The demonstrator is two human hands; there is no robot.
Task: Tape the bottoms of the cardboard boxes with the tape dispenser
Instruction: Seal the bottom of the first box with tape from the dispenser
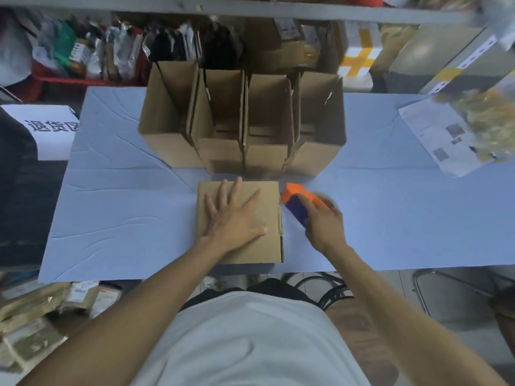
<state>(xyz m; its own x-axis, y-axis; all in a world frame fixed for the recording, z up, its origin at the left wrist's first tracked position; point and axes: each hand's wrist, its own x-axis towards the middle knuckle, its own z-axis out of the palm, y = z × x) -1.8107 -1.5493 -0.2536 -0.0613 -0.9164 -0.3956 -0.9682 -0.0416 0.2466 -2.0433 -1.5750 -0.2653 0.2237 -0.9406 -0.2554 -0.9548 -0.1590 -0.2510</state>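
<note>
- Your surface [117, 207]: pale blue cloth cover, plain, marked only by crease lines.
- Your cardboard box [267, 218] in front: plain brown, no print.
- Your four open boxes [242, 129] behind it: the same plain brown, darker inside.
- Your tape dispenser [296, 200]: bright orange top, deep blue side.
- Your shirt [245, 338]: plain white.
- Sign [50, 126] at the left: white with black characters.
- Parcel [359, 54] on the shelf: white, crossed with yellow tape.
- Sheet [437, 137] at the right: white with grey print.

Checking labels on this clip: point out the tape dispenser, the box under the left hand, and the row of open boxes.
tape dispenser [292, 200]: head view, orange-and-blue body.
box [264, 218]: head view, bare top face.
row of open boxes [223, 157]: head view, front wall.
</note>
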